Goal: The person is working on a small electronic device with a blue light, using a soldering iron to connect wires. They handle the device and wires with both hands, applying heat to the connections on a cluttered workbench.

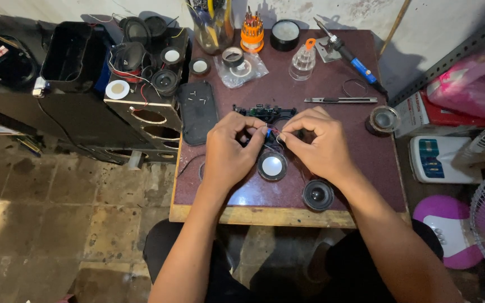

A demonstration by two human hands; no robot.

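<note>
My left hand and my right hand meet over the middle of a dark red table, fingertips pinched together on thin red and blue wires. The wires run down to a small round speaker with a pale cone lying just below my fingers. A dark green circuit board lies just beyond my hands. A second small black speaker sits near the table's front edge, under my right wrist.
A black cover plate with loose screws lies at left. At the back are a screwdriver set, a jar of tools, tape rolls, a plastic bottle, a soldering iron and a utility knife. Speaker cabinets stand left; fans right.
</note>
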